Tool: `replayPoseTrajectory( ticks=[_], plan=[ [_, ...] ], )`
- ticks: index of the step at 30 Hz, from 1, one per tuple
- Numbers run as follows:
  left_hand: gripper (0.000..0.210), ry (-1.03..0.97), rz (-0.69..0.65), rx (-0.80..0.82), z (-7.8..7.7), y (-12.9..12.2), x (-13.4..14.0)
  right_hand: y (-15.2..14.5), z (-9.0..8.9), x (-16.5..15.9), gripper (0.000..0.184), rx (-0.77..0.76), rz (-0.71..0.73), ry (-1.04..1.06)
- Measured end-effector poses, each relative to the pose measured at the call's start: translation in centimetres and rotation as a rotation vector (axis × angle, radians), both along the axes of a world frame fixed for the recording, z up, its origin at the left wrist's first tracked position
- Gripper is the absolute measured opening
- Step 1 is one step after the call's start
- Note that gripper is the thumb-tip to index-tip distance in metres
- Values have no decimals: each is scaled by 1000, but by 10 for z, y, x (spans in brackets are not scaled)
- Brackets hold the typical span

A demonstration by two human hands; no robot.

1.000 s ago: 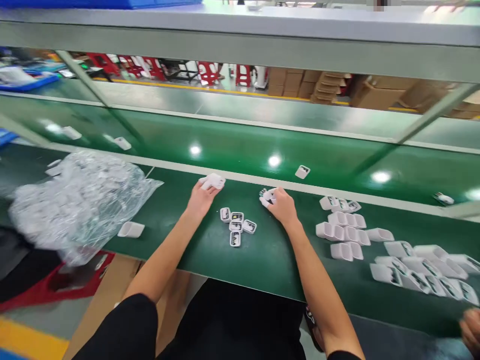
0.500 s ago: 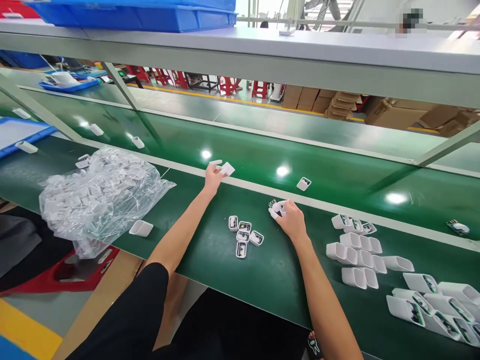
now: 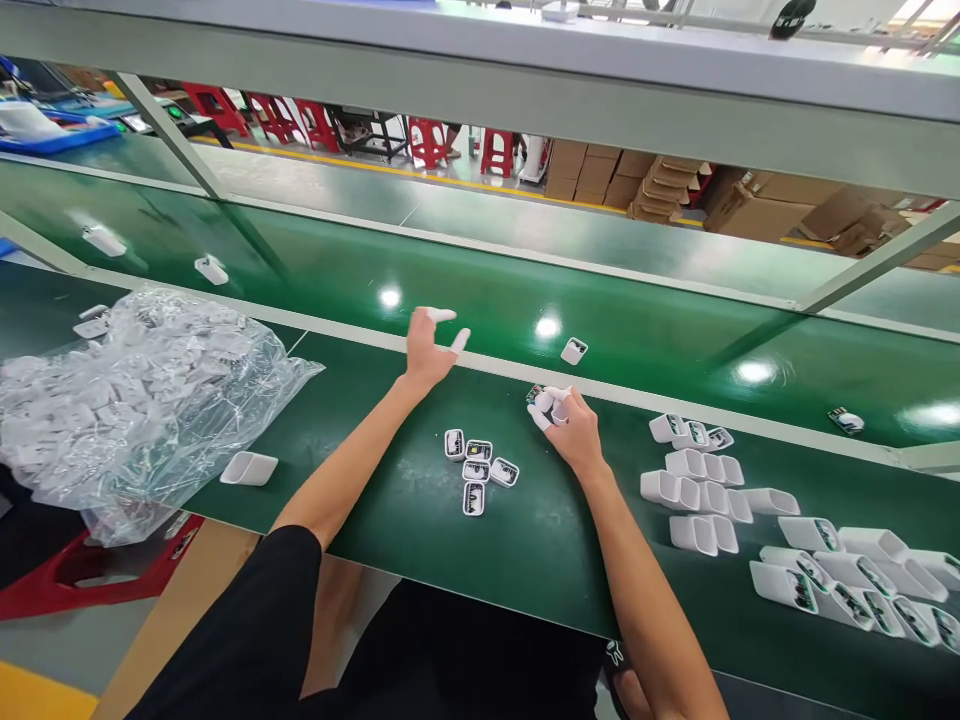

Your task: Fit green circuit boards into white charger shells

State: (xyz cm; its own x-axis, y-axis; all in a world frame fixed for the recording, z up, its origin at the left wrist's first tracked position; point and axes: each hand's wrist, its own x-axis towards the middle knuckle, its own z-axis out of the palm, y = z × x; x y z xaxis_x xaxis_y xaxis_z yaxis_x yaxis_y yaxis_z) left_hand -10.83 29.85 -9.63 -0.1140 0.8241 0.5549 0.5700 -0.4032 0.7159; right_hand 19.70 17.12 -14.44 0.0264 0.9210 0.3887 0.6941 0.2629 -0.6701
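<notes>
My left hand (image 3: 431, 350) is over the belt's near edge, its white-covered thumb and finger spread apart with nothing visible between them. My right hand (image 3: 574, 425) pinches a small circuit board (image 3: 535, 394) with a white part on it; the white-covered fingers hide some of it. Between my forearms, several small white housings (image 3: 477, 470) stand grouped on the green table, open ends up, with dark parts inside. One white housing (image 3: 574, 350) sits on the green belt just beyond my right hand.
Rows of white housings (image 3: 694, 490) lie to the right. A clear plastic bag (image 3: 150, 390) of white pieces lies at left, near a single housing (image 3: 249, 468). Another circuit board (image 3: 846, 420) rests on the belt (image 3: 480, 320). A shelf beam (image 3: 480, 100) crosses above.
The white piece that was in my left hand is gone from it, and its fingers have spread. My right hand still holds the board. The camera view has shifted.
</notes>
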Motion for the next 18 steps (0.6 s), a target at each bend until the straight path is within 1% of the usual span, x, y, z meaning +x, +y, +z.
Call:
replayPoseTrajectory(
  ticks=[1, 2, 4, 5, 6, 7, 8, 10, 12, 14, 15, 16, 18],
  plan=[
    [29, 12, -156, -47, 9, -10, 10, -1, 3, -3, 36, 41, -10, 101],
    [27, 22, -339, -124, 18, -21, 19, -3, 7, -7, 37, 81, -24, 213],
    [31, 77, -701, -300, 35, -47, 38, -8, 14, -15, 37, 134, -59, 399],
    [32, 104, -825, -356, 41, -60, 46, -11, 19, -19, 36, 137, -75, 440],
    [33, 101, -891, -384, 46, -74, 54, -15, 23, -24, 34, 129, -88, 465],
    [33, 81, -923, -399, 49, -87, 61, -19, 27, -27, 34, 117, -99, 493],
    [34, 47, -928, -409, 50, -100, 68, -24, 31, -31, 35, 102, -106, 537],
    [37, -47, -917, -460, 49, -121, 81, -33, 38, -36, 39, 83, -119, 652],
    [44, -174, -925, -552, 46, -135, 92, -40, 45, -38, 44, 83, -106, 754],
    [52, -341, -940, -619, 43, -142, 100, -46, 52, -39, 46, 98, -58, 786],
    [55, -411, -947, -626, 43, -144, 102, -49, 55, -39, 46, 108, -29, 775],
    [58, -457, -954, -616, 42, -143, 103, -50, 60, -39, 47, 120, -5, 751],
    [62, -482, -975, -578, 43, -140, 102, -50, 71, -37, 46, 177, 0, 713]
  ],
)
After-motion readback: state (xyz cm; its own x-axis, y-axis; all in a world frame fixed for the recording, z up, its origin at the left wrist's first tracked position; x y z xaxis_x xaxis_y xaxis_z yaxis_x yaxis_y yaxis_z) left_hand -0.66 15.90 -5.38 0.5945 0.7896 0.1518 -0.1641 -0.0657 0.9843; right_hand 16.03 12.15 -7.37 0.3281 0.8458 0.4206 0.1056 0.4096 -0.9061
